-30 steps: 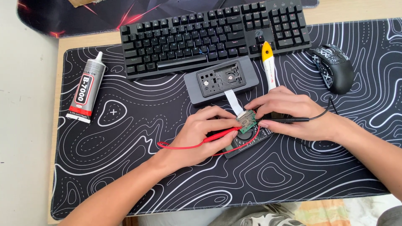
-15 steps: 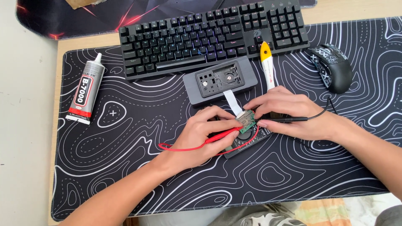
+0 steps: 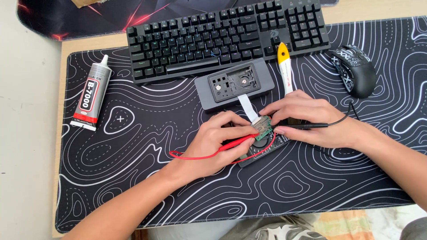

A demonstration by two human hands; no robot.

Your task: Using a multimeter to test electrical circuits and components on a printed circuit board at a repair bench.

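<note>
1. Left hand (image 3: 218,144) grips red probe (image 3: 238,141) between thumb and fingers, fingers closed on its shaft; tip points at small green circuit board (image 3: 262,127); red lead loops out behind the wrist
2. Right hand (image 3: 309,118) grips black probe (image 3: 307,126), closed on it; tip aims at the same board from the opposite side; black lead trails back along the wrist
3. Circuit board sits between both grips, touching fingertips of each hand; exact probe contact points too small to tell
4. Black multimeter (image 3: 262,151) lies directly beneath the board, partly hidden under both hands
5. White ribbon cable (image 3: 247,106) runs from the board away to grey opened casing (image 3: 233,84) just beyond the grips
6. Yellow-handled tool (image 3: 284,66) lies just beyond the right hand; black mouse (image 3: 356,71) further out; glue tube (image 3: 91,93) well apart, outboard of the left hand; keyboard (image 3: 222,35) behind the casing; all on patterned desk mat (image 3: 133,178)
</note>
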